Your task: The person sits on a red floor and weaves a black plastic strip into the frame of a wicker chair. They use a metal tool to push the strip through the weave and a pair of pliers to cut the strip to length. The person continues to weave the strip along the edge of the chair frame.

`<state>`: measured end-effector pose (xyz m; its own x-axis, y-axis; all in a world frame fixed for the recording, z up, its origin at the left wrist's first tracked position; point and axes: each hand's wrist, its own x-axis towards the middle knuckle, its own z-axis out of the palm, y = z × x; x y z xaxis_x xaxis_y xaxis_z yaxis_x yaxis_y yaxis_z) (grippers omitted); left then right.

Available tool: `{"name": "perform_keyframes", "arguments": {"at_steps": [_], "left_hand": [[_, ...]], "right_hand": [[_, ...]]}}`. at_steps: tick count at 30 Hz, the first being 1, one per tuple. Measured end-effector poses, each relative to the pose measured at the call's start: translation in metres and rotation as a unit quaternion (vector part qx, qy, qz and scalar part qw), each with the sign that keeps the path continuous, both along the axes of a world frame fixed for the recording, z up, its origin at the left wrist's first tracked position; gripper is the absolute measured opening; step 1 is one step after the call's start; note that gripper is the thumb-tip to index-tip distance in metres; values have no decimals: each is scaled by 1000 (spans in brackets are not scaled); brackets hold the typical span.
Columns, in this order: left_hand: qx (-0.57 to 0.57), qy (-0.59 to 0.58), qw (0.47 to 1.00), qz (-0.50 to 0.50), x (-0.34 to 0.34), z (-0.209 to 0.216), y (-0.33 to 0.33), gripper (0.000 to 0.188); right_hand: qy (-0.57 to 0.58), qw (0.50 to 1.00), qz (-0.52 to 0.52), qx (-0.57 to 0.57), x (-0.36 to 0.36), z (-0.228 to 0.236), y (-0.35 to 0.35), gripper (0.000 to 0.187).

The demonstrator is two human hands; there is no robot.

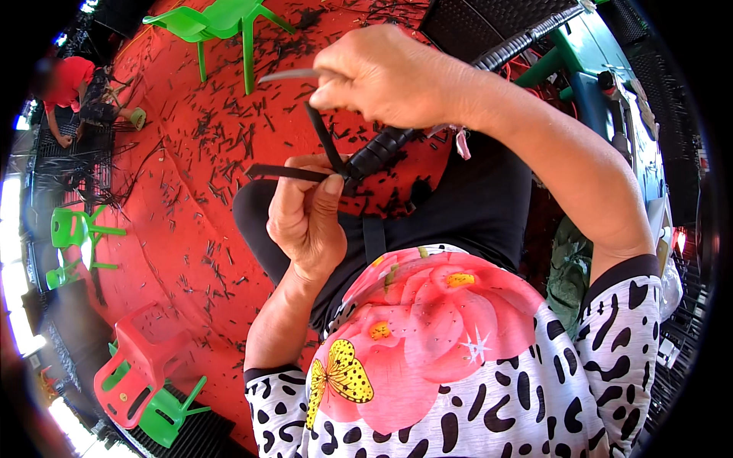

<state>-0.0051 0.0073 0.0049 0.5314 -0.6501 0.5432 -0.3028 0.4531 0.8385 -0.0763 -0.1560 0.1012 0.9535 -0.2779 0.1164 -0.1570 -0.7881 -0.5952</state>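
Observation:
My left hand (305,221) pinches a flat black strip between thumb and fingers at the end of a wrapped pole. The loose end of this black strip (282,173) juts out to the left past my fingers. Above it, my right hand (382,80) is closed on another length of black strip (325,137), pulled up taut from the pole's end. A thin, curved grey piece (294,75) sticks out left from the right fist; whether it is a blade or strip cannot be told. Black bands coil round the pole (378,153), which slants up to the right behind my right wrist.
Black scraps lie scattered over the red floor (175,229). A green chair (217,23) stands ahead, a red chair (130,382) at lower left. A person in red (69,84) crouches by black woven work at far left. Dark woven panels (489,30) rise at upper right.

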Motion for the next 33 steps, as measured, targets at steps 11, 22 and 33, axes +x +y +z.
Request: {"name": "perform_keyframes", "arguments": {"at_steps": [11, 22, 33], "left_hand": [[37, 79, 996, -15, 7, 5, -1, 6], [112, 175, 972, -113, 18, 15, 3, 1], [8, 306, 923, -235, 15, -3, 12, 12]], "right_hand": [[108, 993, -50, -21, -29, -6, -16, 24], [135, 984, -74, -90, -31, -5, -4, 24], [98, 989, -97, -58, -42, -10, 0, 26]]}}
